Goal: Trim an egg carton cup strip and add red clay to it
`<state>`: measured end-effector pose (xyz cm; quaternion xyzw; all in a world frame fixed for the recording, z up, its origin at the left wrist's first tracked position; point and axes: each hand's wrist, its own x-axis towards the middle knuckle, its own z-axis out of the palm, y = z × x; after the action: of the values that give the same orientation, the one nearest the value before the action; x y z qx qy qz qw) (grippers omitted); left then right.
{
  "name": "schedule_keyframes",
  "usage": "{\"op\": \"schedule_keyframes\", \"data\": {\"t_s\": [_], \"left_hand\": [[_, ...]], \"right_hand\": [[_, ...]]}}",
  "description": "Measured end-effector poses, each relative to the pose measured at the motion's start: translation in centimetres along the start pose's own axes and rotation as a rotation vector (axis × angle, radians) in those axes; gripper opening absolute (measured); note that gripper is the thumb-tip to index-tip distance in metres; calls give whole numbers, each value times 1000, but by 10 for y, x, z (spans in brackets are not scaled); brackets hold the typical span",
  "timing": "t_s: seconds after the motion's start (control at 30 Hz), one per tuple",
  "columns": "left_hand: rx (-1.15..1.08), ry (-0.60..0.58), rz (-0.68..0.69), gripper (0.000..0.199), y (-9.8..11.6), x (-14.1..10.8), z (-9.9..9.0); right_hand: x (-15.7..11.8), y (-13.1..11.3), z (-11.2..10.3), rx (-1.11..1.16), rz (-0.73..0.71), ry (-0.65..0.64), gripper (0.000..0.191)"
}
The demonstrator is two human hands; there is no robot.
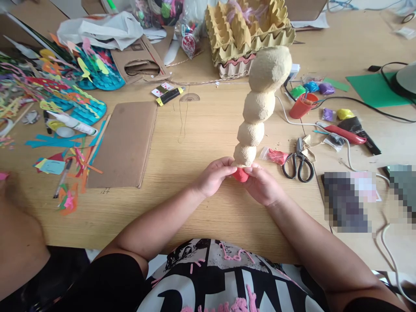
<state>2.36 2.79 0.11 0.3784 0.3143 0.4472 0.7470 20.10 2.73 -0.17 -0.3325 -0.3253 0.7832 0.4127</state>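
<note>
Between my two hands stands a tall cream-coloured stack of rough rounded lumps (259, 107), widest at the top and narrowing downward, leaning a little to the right. A smooth red piece (240, 174), perhaps clay, sits at its lower end. My left hand (214, 177) pinches the bottom from the left, thumb and fingers closed. From the right, my right hand (261, 184) presses its thumb and fingers on the same red end. Black-handled scissors (298, 161) lie right of my right hand, beside a small bag of red material (274, 155).
Egg trays (224, 54) are stacked at the back. Flat cardboard (121, 145) lies left, near paper scraps and blue paper crafts (86, 110). To the right are a red cup (300, 107), coloured clay packets (312, 86), cables and a green sheet (373, 89). Another person's arm (19, 221) rests at far left.
</note>
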Motion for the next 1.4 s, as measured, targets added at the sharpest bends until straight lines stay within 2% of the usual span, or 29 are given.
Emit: {"op": "schedule_keyframes", "data": {"t_s": [0.1,0.27,0.47,0.6,0.77,1.03,1.4], "left_hand": [[59,7,14,38,-2,0,1],[49,114,8,38,-2,1,2],[71,59,36,30,0,0,3],[91,78,67,24,-3,1,3],[78,135,60,26,-4,1,4],[-82,126,38,35,-2,3,3],[-101,133,22,32,-4,3,2]], "right_hand": [[0,-1,1,-40,1,8,35],[-1,-4,4,-42,-26,41,35],[0,-7,7,-72,-49,22,36],[-1,-6,8,-87,-63,2,36],[-1,-3,7,-98,-75,7,35],[1,-4,4,-62,-54,42,34],[2,1,4,-73,-40,87,38]]}}
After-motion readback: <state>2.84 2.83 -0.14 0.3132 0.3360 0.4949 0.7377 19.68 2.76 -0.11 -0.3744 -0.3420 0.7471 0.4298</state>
